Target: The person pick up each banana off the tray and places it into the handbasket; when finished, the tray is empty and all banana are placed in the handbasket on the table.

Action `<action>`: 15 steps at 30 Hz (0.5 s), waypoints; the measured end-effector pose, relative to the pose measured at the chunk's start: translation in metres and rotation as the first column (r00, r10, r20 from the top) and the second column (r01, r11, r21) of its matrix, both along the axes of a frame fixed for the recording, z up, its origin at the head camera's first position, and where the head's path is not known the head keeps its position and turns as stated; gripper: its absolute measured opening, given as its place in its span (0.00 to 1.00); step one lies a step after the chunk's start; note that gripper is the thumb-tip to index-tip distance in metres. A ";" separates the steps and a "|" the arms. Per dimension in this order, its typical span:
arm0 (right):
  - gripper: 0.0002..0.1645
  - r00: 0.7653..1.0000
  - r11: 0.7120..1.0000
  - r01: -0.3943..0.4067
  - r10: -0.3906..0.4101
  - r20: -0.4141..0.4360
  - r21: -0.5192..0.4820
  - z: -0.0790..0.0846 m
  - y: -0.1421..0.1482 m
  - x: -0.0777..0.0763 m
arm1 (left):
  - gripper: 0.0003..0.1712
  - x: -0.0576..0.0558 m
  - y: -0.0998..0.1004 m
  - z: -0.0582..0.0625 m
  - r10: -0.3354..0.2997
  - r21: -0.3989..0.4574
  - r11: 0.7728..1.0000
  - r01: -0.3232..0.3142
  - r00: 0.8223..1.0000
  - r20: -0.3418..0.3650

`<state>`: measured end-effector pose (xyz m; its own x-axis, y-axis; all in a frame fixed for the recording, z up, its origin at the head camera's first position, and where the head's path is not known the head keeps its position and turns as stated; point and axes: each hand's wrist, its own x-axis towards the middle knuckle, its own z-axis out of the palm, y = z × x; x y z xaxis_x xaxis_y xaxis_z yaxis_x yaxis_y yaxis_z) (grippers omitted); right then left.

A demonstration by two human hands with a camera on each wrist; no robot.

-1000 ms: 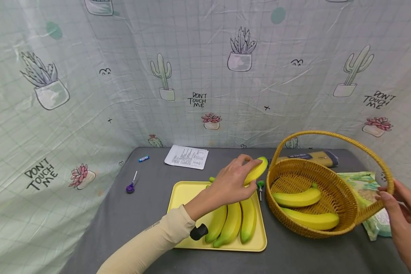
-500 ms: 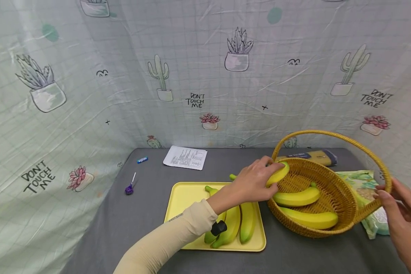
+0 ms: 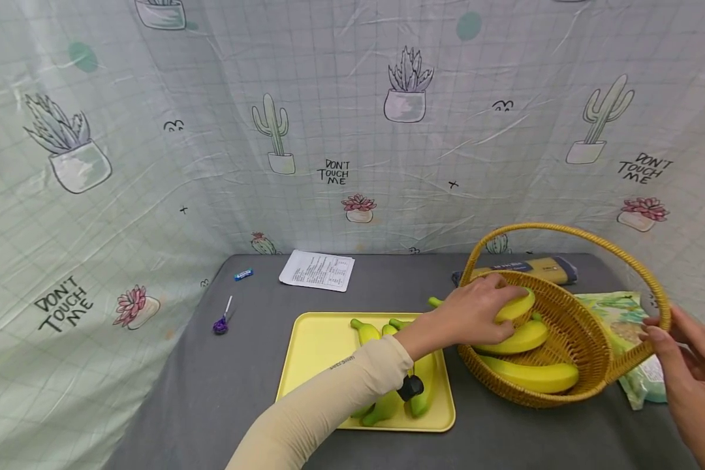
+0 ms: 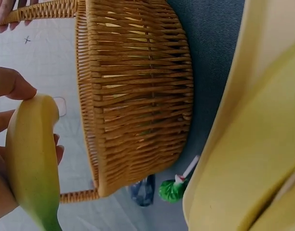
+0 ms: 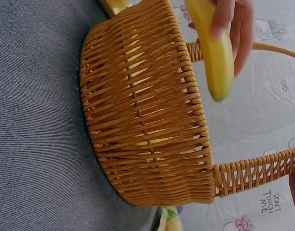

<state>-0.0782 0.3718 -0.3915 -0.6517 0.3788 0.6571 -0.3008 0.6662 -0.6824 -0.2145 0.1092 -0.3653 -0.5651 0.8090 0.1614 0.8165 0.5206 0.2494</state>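
Note:
In the head view my left hand (image 3: 476, 313) grips a yellow banana (image 3: 517, 307) with green ends, above the left side of a wicker basket (image 3: 576, 333). The left wrist view shows the thumb and fingers round this banana (image 4: 34, 149), higher than the basket's rim. Two bananas lie inside the basket, the front one (image 3: 534, 376) nearest me. At the far right my right hand (image 3: 693, 372) holds the basket's arched handle (image 3: 628, 261) between thumb and fingers. Several more bananas (image 3: 382, 412) rest on a yellow tray (image 3: 314, 343), partly hidden by my left forearm.
Behind the basket lies a blue-and-yellow packet (image 3: 546, 269), and a green bag (image 3: 643, 372) is to its right. A white printed packet (image 3: 317, 270), a purple lollipop (image 3: 220, 325) and a small blue sweet (image 3: 243, 275) lie further left. A green lollipop (image 4: 171, 190) sits between tray and basket.
My left hand has carried the banana rightward from above the tray to over the basket. My right hand has kept its hold on the handle, and the basket has hardly moved.

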 end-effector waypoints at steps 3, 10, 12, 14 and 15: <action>0.28 1.000 1.000 0.007 -0.007 0.006 -0.019 -0.002 0.000 0.000 | 0.33 -0.003 0.011 -0.002 0.009 -0.041 0.999 -0.008 1.000 0.009; 0.28 1.000 0.999 0.023 -0.022 0.015 -0.024 -0.003 0.001 -0.002 | 0.36 -0.008 0.035 -0.009 0.028 -0.140 0.990 -0.025 0.999 0.021; 0.28 1.000 0.999 0.023 -0.023 0.019 -0.025 -0.003 0.001 -0.001 | 0.36 -0.009 0.041 -0.012 0.033 -0.156 0.987 -0.028 0.999 0.031; 0.28 0.999 0.999 0.023 -0.023 0.024 -0.027 -0.003 0.001 -0.001 | 0.36 -0.009 0.045 -0.016 0.038 -0.165 0.986 -0.031 0.998 0.040; 0.28 0.999 0.999 0.022 -0.021 0.027 -0.027 -0.003 0.001 -0.001 | 0.36 -0.009 0.047 -0.017 0.040 -0.165 0.986 -0.032 0.998 0.043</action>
